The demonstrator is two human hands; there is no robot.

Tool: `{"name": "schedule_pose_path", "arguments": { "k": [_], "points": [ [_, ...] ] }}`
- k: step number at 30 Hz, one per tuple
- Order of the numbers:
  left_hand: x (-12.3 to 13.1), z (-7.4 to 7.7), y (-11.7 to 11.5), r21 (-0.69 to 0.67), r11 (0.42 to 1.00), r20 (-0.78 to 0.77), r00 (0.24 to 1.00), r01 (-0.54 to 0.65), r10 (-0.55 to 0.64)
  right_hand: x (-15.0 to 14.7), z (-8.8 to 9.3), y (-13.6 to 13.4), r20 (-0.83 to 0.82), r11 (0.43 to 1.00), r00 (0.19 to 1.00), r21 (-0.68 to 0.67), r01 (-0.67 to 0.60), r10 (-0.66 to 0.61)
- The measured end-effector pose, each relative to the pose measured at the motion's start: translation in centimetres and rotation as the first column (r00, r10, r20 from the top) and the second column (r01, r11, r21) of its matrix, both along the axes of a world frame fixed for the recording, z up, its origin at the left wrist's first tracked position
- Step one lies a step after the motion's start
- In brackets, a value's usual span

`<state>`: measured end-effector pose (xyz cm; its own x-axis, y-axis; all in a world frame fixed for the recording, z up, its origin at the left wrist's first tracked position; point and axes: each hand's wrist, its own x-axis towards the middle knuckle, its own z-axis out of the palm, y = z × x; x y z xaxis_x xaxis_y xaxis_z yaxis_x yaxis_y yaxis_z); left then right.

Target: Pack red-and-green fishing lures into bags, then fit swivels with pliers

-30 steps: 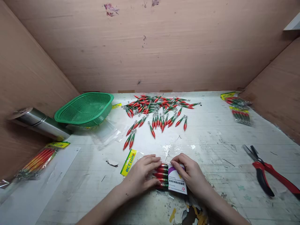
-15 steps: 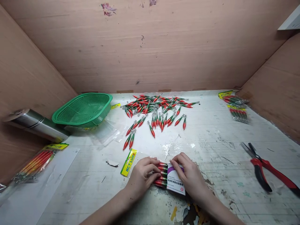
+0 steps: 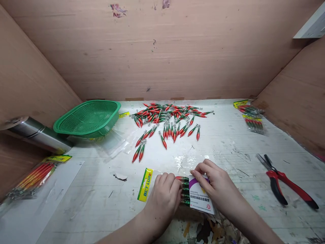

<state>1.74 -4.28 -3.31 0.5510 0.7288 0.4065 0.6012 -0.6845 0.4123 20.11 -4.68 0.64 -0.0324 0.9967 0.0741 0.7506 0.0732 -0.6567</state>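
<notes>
Near bench (image 3: 223,149) edge: left hand (image 3: 164,195) fingers curled gripping red-green lures (image 3: 185,190), right hand (image 3: 212,181) fingers pinching white-purple card's (image 3: 199,198) far corner.

Shines as smooth plastic on the green basket (image 3: 86,117); gleams as polished metal on the flask (image 3: 35,134) left of the basket. Looks glossy, almost lacquered, on the heaped lures (image 3: 158,117) right of the basket, thin and clear in the plastic bags (image 3: 111,144) before it. Shows matt, wood-like grain on the panel (image 3: 177,61) behind it, smooth paper on the printed card (image 3: 199,193) nearer and right of it.
</notes>
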Motion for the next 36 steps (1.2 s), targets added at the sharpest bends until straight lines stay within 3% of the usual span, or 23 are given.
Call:
{"name": "schedule_pose_path", "arguments": {
  "k": [2, 4, 8, 11, 15, 19, 23, 26, 30, 33, 36],
  "points": [
    [0.2, 0.5, 0.0, 0.005, 1.000, 0.023, 1.000, 0.017, -0.018, 0.0, 0.5, 0.2, 0.028, 1.000, 0.999, -0.016, -0.027, 0.027],
    [0.2, 1.1, 0.1, -0.128, 0.992, 0.128, 0.992, 0.018, -0.002, 0.2, 0.9, 0.4, 0.040, 0.999, 0.999, -0.030, -0.030, 0.031],
    [-0.4, 1.8, 0.5, -0.442, 0.896, 0.309, 0.945, 0.044, 0.106, 1.1, 1.8, 0.6, 0.070, 0.999, 0.998, -0.043, -0.010, 0.013],
    [-0.6, 1.6, 0.5, -0.532, 0.843, 0.370, 0.917, 0.077, 0.150, 1.8, 2.9, 0.5, 0.105, 0.999, 0.994, -0.050, -0.002, 0.008],
    [-0.6, 1.2, 0.3, -0.535, 0.840, 0.427, 0.887, 0.092, 0.174, 2.1, 3.6, 0.5, 0.135, 0.999, 0.991, -0.049, 0.009, -0.003],
    [-0.5, 1.1, 0.1, -0.543, 0.835, 0.498, 0.834, 0.086, 0.238, 1.5, 2.9, 0.7, 0.130, 0.999, 0.991, -0.002, -0.044, 0.044],
    [-0.5, 1.0, 0.2, -0.577, 0.811, 0.534, 0.794, 0.091, 0.291, 1.4, 2.5, 0.6, 0.087, 0.999, 0.996, 0.040, -0.016, 0.012],
    [-0.7, 0.9, 0.4, -0.588, 0.802, 0.533, 0.796, 0.105, 0.287, 3.4, 2.4, 0.4, -0.010, 0.999, 0.999, -0.005, 0.035, -0.035],
    [-0.8, 0.6, 0.6, -0.585, 0.807, 0.494, 0.824, 0.079, 0.277, 8.5, 0.9, 1.0, -0.162, 0.959, 0.968, -0.242, 0.147, -0.190],
    [-0.8, 0.4, 0.7, -0.558, 0.828, 0.450, 0.857, 0.052, 0.250, 11.5, -1.3, 2.2, -0.043, 0.947, 0.953, -0.132, 0.293, -0.300],
    [-0.8, 0.1, 0.9, -0.534, 0.844, 0.424, 0.876, 0.035, 0.231, 11.9, -2.7, 2.8, 0.039, 0.945, 0.944, -0.007, 0.328, -0.327]
  ]
}}
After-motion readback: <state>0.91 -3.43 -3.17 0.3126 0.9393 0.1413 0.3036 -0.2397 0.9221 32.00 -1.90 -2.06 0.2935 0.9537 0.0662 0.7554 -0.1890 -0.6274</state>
